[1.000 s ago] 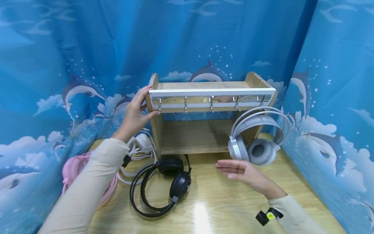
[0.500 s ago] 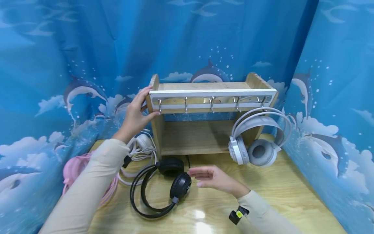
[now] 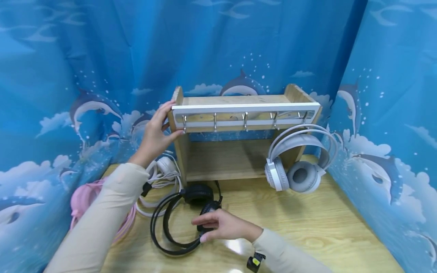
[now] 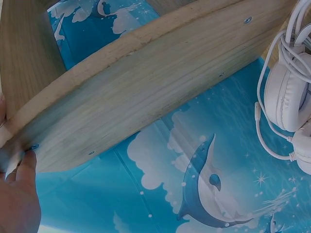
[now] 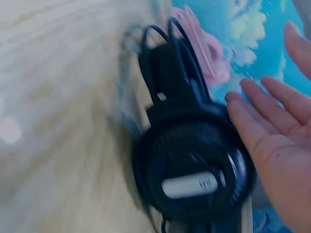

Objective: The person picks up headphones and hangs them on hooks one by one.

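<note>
My left hand (image 3: pixel 155 132) grips the front left edge of a wooden shelf (image 3: pixel 225 161), thumb at the front by the end hook and fingers over the side panel. In the left wrist view, only part of that hand shows beside the panel (image 4: pixel 146 82). Black headphones (image 3: pixel 198 194) lie on the table in front of the shelf. Over their nearer ear cup hovers my right hand (image 3: pixel 228 226), its fingers extended and parted from the thumb. The right wrist view has the fingers alongside the black ear cup (image 5: pixel 194 160), not wrapped around it; contact is unclear.
White headphones (image 3: pixel 278 174) hang from the shelf's right end hook. Several metal hooks line the white rail (image 3: pixel 228 123). White headphones with bundled cable (image 3: pixel 166 167) and pink headphones (image 3: pixel 82 199) lie at the left, partly behind my left arm. Blue dolphin curtains (image 3: pixel 211 45) enclose the table.
My right hand has moved left and nearer, from below the hanging white headphones to over the black pair's ear cup. My left hand has stayed on the shelf.
</note>
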`<act>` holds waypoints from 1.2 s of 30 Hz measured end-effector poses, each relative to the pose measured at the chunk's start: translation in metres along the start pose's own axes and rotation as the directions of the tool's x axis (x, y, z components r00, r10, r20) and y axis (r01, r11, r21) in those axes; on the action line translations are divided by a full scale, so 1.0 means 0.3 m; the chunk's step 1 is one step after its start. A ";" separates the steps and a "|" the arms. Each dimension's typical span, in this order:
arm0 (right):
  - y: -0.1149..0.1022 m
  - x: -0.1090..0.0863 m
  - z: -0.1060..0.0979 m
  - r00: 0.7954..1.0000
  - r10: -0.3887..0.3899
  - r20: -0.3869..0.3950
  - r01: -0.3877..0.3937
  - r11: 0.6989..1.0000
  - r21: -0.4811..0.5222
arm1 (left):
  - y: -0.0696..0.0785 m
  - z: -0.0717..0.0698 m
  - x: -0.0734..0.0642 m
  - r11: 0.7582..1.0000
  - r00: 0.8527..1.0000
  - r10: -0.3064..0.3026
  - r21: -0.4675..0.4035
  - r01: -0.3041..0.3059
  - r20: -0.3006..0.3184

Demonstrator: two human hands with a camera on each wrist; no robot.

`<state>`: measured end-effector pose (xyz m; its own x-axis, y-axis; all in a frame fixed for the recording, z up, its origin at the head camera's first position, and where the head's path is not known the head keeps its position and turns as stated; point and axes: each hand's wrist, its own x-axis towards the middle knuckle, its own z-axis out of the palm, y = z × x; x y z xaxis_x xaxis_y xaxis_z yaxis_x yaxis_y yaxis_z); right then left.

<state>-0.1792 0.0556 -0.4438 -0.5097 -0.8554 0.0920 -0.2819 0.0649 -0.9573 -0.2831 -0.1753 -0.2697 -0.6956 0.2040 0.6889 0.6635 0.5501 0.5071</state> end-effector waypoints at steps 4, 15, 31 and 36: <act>0.023 0.013 0.051 1.000 -0.001 0.001 0.001 0.996 -0.092 | 0.001 -0.002 -0.001 1.000 1.000 0.001 -0.009 -0.001 0.003; 0.039 -0.008 0.084 0.996 -0.085 -0.028 0.044 0.744 -0.667 | -0.008 -0.001 -0.001 1.000 1.000 0.008 0.005 -0.008 -0.007; 0.045 -0.009 0.151 0.989 -0.145 -0.002 0.070 0.488 -0.870 | 0.004 0.000 -0.001 1.000 1.000 0.010 0.003 -0.009 -0.009; 0.049 0.003 0.153 0.989 -0.149 -0.012 0.069 0.526 -0.848 | 0.003 0.002 0.000 1.000 1.000 -0.003 -0.009 0.003 -0.008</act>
<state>-0.1466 0.0321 -0.4703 -0.4716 -0.8494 0.2368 -0.8725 0.4106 -0.2649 -0.2826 -0.1742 -0.2695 -0.6951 0.1961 0.6916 0.6643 0.5431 0.5136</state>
